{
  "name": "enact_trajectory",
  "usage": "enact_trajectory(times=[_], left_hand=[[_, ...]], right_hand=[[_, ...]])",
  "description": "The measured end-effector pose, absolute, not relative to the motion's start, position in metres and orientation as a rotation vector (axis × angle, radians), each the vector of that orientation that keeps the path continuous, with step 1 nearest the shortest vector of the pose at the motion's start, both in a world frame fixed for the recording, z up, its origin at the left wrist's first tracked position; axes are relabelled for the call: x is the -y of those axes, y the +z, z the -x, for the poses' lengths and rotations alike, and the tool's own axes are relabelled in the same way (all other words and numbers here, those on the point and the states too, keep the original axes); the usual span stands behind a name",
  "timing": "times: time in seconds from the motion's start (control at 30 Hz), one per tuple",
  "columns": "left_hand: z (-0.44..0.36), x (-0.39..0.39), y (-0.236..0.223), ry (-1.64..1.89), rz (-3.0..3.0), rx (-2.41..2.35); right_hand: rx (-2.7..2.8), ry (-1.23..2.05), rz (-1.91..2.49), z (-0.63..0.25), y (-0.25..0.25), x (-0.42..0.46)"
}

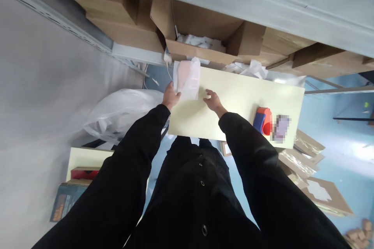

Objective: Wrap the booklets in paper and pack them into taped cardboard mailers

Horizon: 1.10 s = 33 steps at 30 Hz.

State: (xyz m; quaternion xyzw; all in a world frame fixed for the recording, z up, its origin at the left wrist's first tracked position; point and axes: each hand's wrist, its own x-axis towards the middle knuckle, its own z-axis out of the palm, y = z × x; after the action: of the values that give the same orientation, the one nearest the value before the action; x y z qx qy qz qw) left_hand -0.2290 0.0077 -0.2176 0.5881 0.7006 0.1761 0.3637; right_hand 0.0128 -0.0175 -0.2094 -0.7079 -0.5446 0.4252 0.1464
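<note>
A thin white translucent bag [191,83] with a flat pale pink piece [183,74] inside lies at the left end of the cream-coloured tabletop [233,97]. My left hand [171,96] grips the bag's lower left edge, thumb on the near side and fingers along the left. To the right of the bag, my right hand [214,102] hovers over the tabletop with its fingers spread and nothing in it. Some of the left fingers are hidden by the bag.
A red and blue tape dispenser [263,120] and a blurred-out object [281,128] sit at the table's right. Behind stands an open cardboard box [201,50] with white wrapping inside, under a grey shelf [233,4]. A large plastic bag [125,109] bulges at left; flattened cartons [327,196] lie at right.
</note>
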Motion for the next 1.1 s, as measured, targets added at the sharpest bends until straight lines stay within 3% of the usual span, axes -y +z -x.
enact_trajectory(times=[0.5,0.8,1.1], left_hand=[[0.232,0.151,-0.185,0.106,-1.421,-1.505],[0.187,0.185,-0.146,0.143,-1.377,-1.632],[0.129,0.26,-0.137,0.31,-1.179,-1.735]], right_hand=[[1.347,1.418,2.089,-0.078,-0.176,0.187],[1.96,1.361,1.831,-0.1,-0.164,0.199],[1.912,1.442,1.7,-0.139,-0.164,0.214]])
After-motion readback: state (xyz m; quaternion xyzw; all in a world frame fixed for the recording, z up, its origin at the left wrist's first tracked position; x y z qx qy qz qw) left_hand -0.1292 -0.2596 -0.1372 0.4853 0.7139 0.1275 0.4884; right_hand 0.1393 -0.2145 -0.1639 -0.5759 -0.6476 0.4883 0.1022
